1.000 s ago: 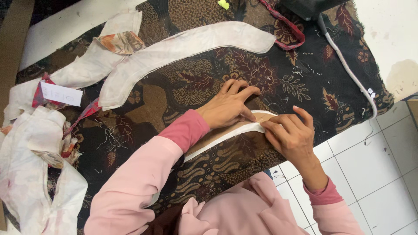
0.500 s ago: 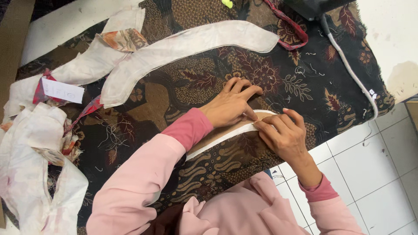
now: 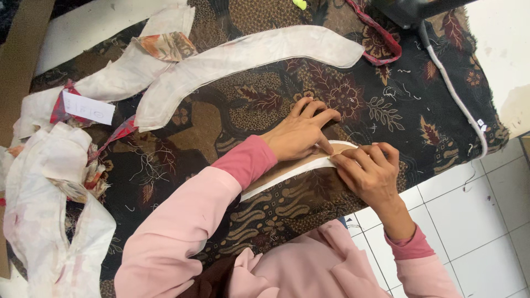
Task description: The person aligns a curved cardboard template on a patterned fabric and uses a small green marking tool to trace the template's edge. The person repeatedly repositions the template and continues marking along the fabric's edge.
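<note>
Left grip: left hand (image 3: 298, 135) lies flat, fingers together, pressing on a brown card template (image 3: 287, 165) so it can't slide, I'd say. Not closed around anything.
Right grip: right hand (image 3: 372, 174) has its fingertips pinched on the white fabric edge (image 3: 292, 175), folding it up against the template's curved rim.
Where the piece sits: near edge of the surface, on the dark patterned cloth (image 3: 232, 110), right between the two hands.
Far left: heap of pale fabric pieces (image 3: 49, 221), can't count them, plus one paper tag (image 3: 88, 107).
Middle: one long curved pale piece (image 3: 243, 58) laid flat and well apart from the hands, and one shorter piece (image 3: 124, 74) beside it.
Right: one white cord (image 3: 458, 99) running along the cloth, and one red strap (image 3: 381, 36) near the top.
Count: two hands, one template.
</note>
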